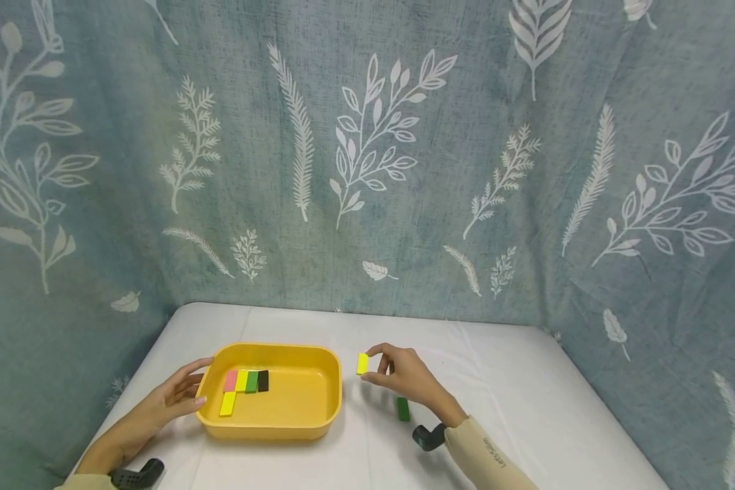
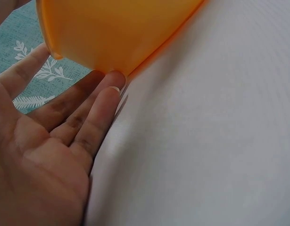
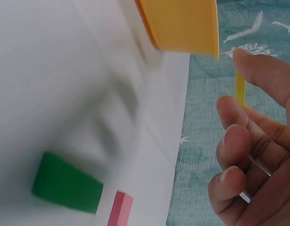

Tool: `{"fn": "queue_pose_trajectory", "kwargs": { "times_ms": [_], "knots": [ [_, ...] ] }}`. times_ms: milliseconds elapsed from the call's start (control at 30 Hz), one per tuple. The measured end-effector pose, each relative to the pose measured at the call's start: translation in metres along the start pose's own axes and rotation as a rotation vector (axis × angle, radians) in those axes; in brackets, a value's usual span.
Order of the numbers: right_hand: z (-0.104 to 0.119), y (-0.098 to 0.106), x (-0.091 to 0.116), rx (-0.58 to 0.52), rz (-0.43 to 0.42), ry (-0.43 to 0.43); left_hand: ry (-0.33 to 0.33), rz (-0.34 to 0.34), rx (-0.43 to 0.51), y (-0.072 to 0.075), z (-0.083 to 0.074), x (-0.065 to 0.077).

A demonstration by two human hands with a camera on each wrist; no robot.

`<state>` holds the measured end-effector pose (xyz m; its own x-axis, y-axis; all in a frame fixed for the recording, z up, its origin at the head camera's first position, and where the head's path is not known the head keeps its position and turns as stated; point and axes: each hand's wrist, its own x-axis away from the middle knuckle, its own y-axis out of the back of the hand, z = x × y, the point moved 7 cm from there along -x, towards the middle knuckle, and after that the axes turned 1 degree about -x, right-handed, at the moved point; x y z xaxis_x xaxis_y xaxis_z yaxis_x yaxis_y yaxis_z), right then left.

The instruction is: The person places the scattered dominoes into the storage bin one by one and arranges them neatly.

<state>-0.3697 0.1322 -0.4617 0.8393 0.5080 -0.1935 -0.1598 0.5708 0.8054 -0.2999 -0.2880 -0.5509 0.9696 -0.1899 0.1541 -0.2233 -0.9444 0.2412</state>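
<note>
In the head view my right hand (image 1: 404, 373) pinches a small yellow block (image 1: 363, 363) between thumb and fingers, just right of the yellow bin (image 1: 282, 433). The block (image 3: 240, 87) shows edge-on in the right wrist view. My left hand (image 1: 170, 398) spreads along the bin's left end; in the left wrist view its extended fingers (image 2: 100, 110) touch the outer wall (image 2: 102, 37). Inside the bin, a pink block (image 1: 230, 380), a yellow block (image 1: 241, 380), a green block (image 1: 252, 382) and a black block (image 1: 263, 381) form a row, with another yellow block (image 1: 227, 403) below the pink one.
A green block (image 1: 403, 409) lies on the white table (image 1: 496, 381) beneath my right forearm. Near it a pink block (image 3: 120, 209) shows in the right wrist view, hidden in the head view. Leaf-patterned cloth (image 1: 404, 204) hangs behind and at both sides.
</note>
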Motion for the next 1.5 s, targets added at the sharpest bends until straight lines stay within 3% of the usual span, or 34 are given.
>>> {"fn": "queue_pose_trajectory", "kwargs": {
  "times_ms": [733, 1033, 1500],
  "knots": [
    [0.029, -0.022, -0.020, -0.030, 0.061, 0.049, -0.017, 0.007, 0.004, -0.001, -0.003, 0.001],
    [0.044, -0.031, -0.026, -0.028, 0.072, 0.112, -0.005, 0.003, 0.003, 0.001, -0.002, -0.001],
    [0.066, -0.046, -0.032, -0.005, 0.102, 0.122, -0.005, 0.003, 0.006, 0.000, -0.001, 0.000]
  ]
}}
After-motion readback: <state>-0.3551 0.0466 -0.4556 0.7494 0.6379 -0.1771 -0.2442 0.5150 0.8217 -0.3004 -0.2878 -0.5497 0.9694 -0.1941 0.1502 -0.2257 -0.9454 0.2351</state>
